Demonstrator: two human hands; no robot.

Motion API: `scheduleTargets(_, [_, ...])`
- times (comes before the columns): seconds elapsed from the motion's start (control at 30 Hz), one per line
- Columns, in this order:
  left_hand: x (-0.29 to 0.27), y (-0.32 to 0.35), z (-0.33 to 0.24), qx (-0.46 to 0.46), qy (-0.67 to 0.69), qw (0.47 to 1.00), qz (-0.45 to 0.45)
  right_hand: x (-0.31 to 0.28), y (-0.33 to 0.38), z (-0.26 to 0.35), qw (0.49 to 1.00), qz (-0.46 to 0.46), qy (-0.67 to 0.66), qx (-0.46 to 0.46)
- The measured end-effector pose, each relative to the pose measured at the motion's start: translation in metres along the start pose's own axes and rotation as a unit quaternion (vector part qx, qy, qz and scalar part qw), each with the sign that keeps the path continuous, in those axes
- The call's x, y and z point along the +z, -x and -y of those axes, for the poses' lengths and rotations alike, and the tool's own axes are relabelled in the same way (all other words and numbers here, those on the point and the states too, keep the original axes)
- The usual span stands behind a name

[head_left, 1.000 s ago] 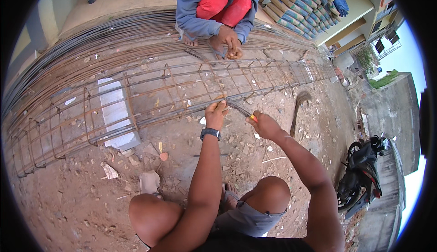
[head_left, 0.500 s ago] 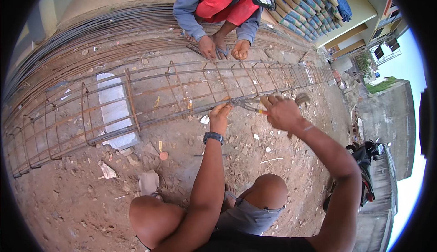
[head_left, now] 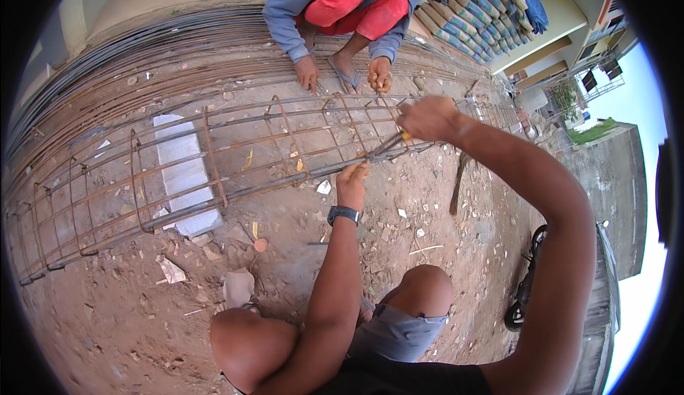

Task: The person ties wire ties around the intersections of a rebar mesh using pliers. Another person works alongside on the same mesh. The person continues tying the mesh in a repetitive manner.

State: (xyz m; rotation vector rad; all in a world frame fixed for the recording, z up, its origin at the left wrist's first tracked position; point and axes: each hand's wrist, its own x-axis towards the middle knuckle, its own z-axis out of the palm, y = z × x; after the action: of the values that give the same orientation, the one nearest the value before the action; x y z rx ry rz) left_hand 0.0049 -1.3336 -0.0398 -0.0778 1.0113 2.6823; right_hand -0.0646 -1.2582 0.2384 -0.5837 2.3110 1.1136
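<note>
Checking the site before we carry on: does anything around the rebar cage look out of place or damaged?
Nothing damaged. The rebar cage lies on bare dirt strewn with small rubble and paper scraps, and a pale slab sits under it.

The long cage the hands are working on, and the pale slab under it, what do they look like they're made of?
The cage looks like steel reinforcing bar: thin, dull brown-grey rods with a rusty, matte surface, long bars crossed by bent rectangular loops. The pale slab looks like concrete or cement: flat, chalky light grey, rough-edged, though painted board can't be ruled out.
</note>
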Motion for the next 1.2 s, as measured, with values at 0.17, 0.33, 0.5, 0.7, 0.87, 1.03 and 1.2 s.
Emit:
scheduleTargets(0.17, [-0.017, -0.008, 0.017, 0.050, -0.021, 0.998, 0.029, 0.017, 0.077, 0.113, 0.718, 0.166, -0.631, 0.242])
scheduleTargets(0.33, [0.006, 0.013, 0.017, -0.060, 0.044, 0.997, -0.005, 0.098, 0.087, 0.148, 0.279, 0.132, -0.937, 0.166])
scheduleTargets(0.5, [-0.008, 0.001, 0.010, -0.019, 0.043, 0.999, 0.006, 0.076, 0.091, 0.150, 0.816, -0.087, -0.513, 0.251])
scheduleTargets(0.7, [0.001, 0.007, 0.006, -0.021, 0.070, 0.997, 0.015, 0.070, 0.107, 0.148, 0.867, -0.010, -0.404, 0.292])
scheduleTargets(0.87, [0.001, 0.006, -0.002, -0.033, 0.091, 0.995, -0.008, 0.084, 0.099, 0.151, 0.324, 0.150, -0.910, 0.211])
scheduleTargets(1.03, [-0.003, 0.003, -0.002, -0.057, 0.081, 0.995, -0.012, 0.090, 0.106, 0.133, 0.264, 0.193, -0.931, 0.161])
scheduleTargets(1.2, [-0.001, 0.005, -0.003, -0.078, 0.095, 0.992, -0.007, 0.052, 0.107, 0.082, 0.903, 0.009, -0.376, 0.208])
